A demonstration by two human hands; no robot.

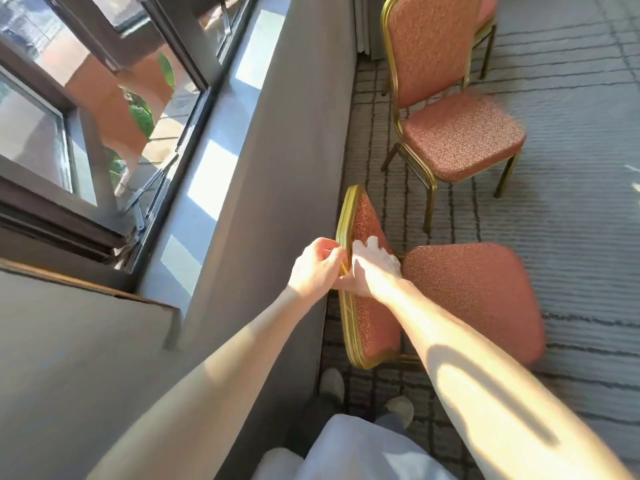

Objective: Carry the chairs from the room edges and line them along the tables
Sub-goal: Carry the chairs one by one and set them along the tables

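Note:
A banquet chair (474, 299) with red patterned cushions and a gold metal frame stands right below me beside the grey wall. My left hand (317, 268) grips the gold top rail of its backrest from the wall side. My right hand (375, 266) lies over the front of the backrest, fingers curled round the same rail. A second, matching chair (460, 136) stands farther along the wall, and part of a third chair (488, 8) shows behind it at the top.
A grey wall ledge (263, 161) runs along the left under dark-framed windows (86, 109). Grey striped carpet (581, 202) spreads to the right. My shoes (398, 408) stand close to the chair's back legs.

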